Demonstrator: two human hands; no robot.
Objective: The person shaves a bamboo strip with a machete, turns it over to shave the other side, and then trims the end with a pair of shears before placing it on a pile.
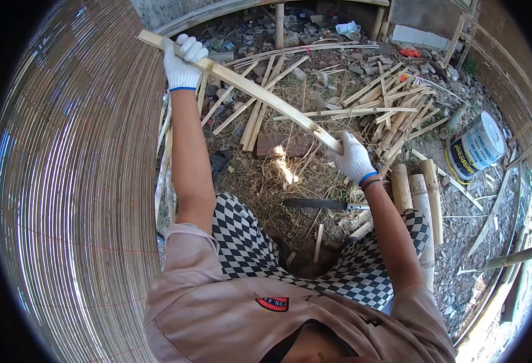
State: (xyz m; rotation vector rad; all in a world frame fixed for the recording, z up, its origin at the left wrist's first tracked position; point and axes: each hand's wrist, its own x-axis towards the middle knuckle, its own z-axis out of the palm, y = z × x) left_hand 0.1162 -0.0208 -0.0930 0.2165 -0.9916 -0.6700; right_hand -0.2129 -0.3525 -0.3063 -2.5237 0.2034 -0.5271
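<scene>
person seated or squatting low, knees apart, both hands in white gloves with blue cuffs. one pale bamboo strip held up in front, over the littered ground.

lie of the strip: long axis slants from far left to near right. left hand close to the far end, a short length sticking out past it; right hand at the near end. most of the strip spans the gap between them. right hand is nearer the body; left arm reaches farther out.

hands: left closed round the strip, fingers curled over. right grips the near end, its exact finger placement partly hidden. strip shows a rough, pale patch a little short of the right hand.

below: a long dark blade flat on the ground between the strip and the knees, handle towards the right, the right hand being the nearer one to it. a reddish block lies under the line of the strip, dry shavings around it.

surroundings: heap of split bamboo ahead and to the right; thick poles beside the right knee; bucket farther right; slatted screen along the left.
</scene>
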